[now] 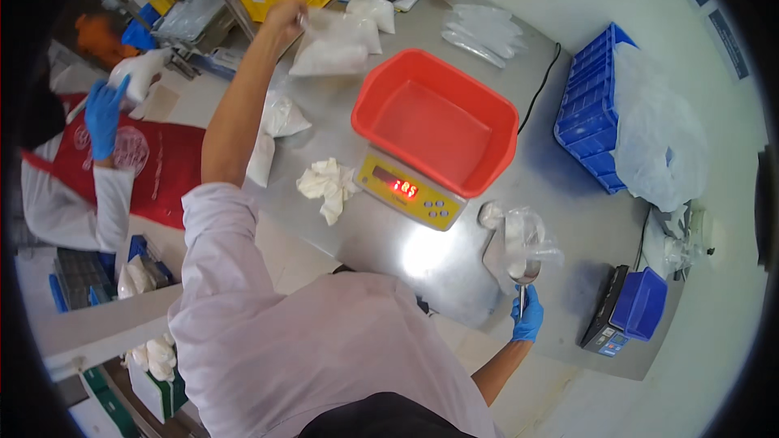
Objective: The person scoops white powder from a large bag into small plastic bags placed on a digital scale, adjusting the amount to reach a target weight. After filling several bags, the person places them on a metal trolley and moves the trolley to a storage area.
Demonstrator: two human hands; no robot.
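My left hand (pixel 284 19), bare, reaches to the far left of the steel table (pixel 357 239). Its fingers are closed on the top of a clear plastic bag of white powder (pixel 331 57), slightly blurred. My right hand (pixel 528 316), in a blue glove, grips the handle of a metal scoop (pixel 527 272) at the near right. The scoop's bowl touches or overlaps an open clear bag (pixel 531 235) with white contents; how far it is inside I cannot tell. Between my hands, an empty red tub (pixel 434 126) rests on a yellow scale (pixel 412 195) with a lit red display.
More filled bags (pixel 282 116) and a crumpled cream cloth (pixel 327 186) lie left of the scale. Flat empty bags (pixel 484 32) are at the back. A blue crate (pixel 592 109) and a black scale with a blue tray (pixel 639 304) stand right. A co-worker's gloved hand (pixel 104 118) is at left.
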